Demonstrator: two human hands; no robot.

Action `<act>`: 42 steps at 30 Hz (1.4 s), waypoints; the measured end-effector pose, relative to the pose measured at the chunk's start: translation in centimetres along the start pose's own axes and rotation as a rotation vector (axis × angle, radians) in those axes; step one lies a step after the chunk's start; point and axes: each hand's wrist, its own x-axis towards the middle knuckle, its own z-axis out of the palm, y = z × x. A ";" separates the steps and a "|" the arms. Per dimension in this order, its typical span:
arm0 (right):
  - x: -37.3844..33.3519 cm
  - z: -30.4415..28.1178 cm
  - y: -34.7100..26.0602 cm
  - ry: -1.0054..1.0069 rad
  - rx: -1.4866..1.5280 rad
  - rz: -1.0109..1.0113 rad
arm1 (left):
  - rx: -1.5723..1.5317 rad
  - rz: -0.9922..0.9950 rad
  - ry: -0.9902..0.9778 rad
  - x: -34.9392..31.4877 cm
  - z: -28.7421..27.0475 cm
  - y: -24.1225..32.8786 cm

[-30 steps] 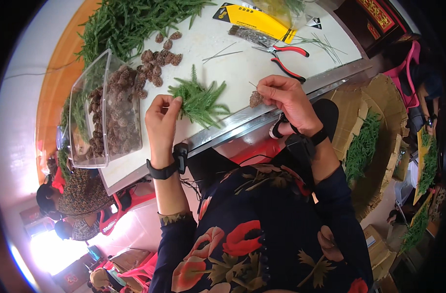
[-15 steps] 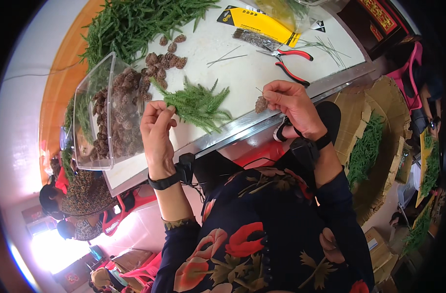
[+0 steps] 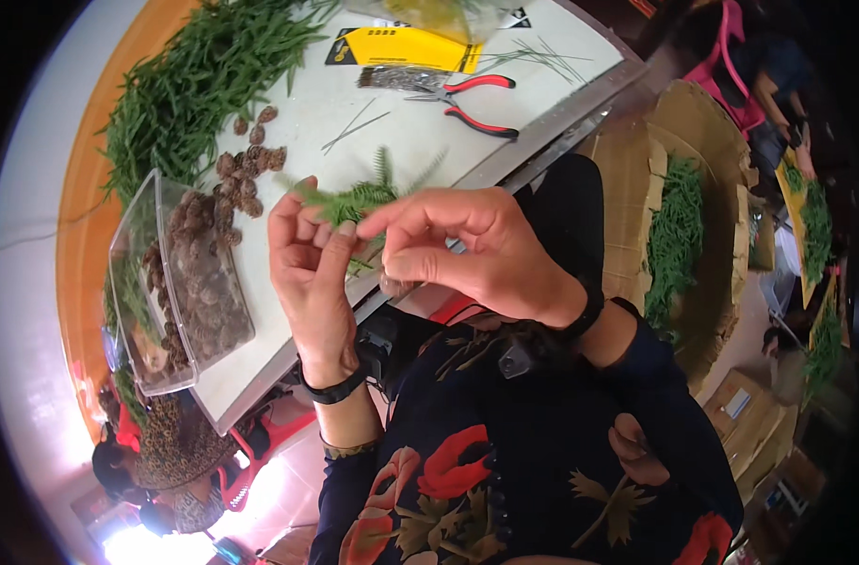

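Between the thumb and fingers of my left hand is an artificial green sprig, its feathery tips spreading upward over the table edge. My right hand has come in close beside it, thumb and fingers pinched on a small brown pine cone. Most of that cone is hidden by the fingers. The right fingertips are at the base of the sprig; whether they touch it I cannot tell. Several loose pine cones lie on the white table, left of the sprig.
A clear plastic bin of pine cones stands at the left. Behind it is a heap of green sprigs. Red-handled pliers, thin wires and a yellow card lie farther back. An open cardboard box holding greenery is at right.
My right hand has moved left with the pine cone, up to the sprig in my left hand. The whole view has shifted, so the table items appear farther left.
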 end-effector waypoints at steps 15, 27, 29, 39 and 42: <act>-0.6 -0.6 2.2 0.389 -0.618 -0.205 | 0.071 -0.188 -0.077 -1.2 -0.7 -2.3; -0.7 -1.4 2.3 0.455 -0.658 -0.192 | 0.106 -0.180 -0.096 -1.9 0.7 -2.9; -0.6 -1.5 2.7 0.469 -0.685 -0.287 | 0.106 -0.239 -0.130 -2.0 0.9 -3.0; -1.9 -1.3 3.3 0.365 -0.750 -0.412 | -0.322 -0.444 -0.158 -1.7 -0.3 -3.8; -1.6 -1.7 4.6 0.394 -0.730 -0.541 | -0.402 -0.446 -0.193 -1.6 -0.7 -3.9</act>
